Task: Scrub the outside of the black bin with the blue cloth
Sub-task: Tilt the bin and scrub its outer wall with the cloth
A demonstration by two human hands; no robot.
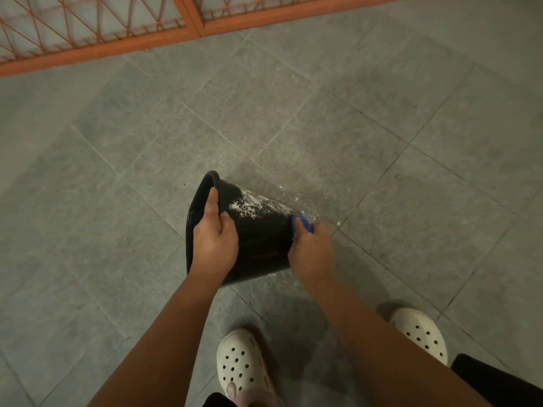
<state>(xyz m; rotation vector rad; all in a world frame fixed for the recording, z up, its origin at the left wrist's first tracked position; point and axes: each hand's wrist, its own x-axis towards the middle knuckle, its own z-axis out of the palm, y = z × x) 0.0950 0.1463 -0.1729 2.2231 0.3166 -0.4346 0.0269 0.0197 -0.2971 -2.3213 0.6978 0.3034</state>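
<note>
The black bin (258,239) lies tipped on its side on the grey tiled floor, its open mouth facing left and its base to the right. White soapy foam streaks its upper wall. My left hand (213,239) grips the bin's rim, fingers curled over the edge. My right hand (311,251) is closed around the blue cloth (302,224) and presses it against the bin's wall near the base. Only a small part of the cloth shows above my fingers.
White foam flecks (296,198) dot the wet tiles to the right of the bin. My feet in white perforated clogs (244,368) stand close below the bin. An orange metal gate (188,27) runs along the far edge of the floor.
</note>
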